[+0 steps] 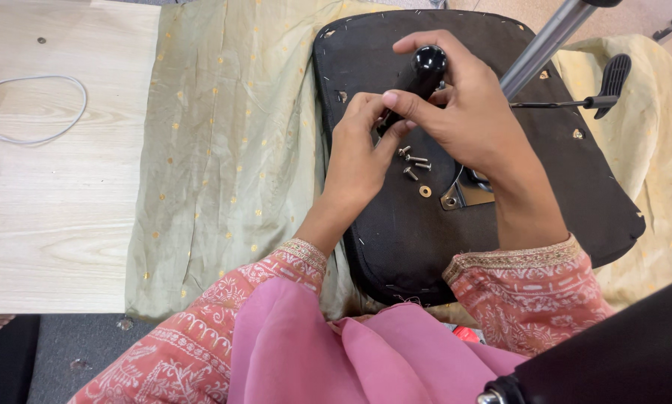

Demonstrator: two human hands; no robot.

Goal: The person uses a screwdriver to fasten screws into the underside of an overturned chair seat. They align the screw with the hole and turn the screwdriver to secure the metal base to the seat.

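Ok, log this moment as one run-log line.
left hand: fingertips on screwdriver shaft | right hand: grips its black handle | loose screws and washer lying on upturned seat base

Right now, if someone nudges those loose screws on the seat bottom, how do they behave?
The screws are small with round shanks, so they would likely roll or scatter. They probably slide little, since the black seat bottom looks like fabric. Light, stiff, easy to lose.

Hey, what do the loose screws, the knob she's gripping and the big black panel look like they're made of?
Screws: bare metal, silvery with a dull shine. Knob, gripped by the right hand with the left hand lower on its stem: probably hard plastic, glossy black with a highlight. Black panel: seems a board covered in matte black fabric, with small staples along its edge.
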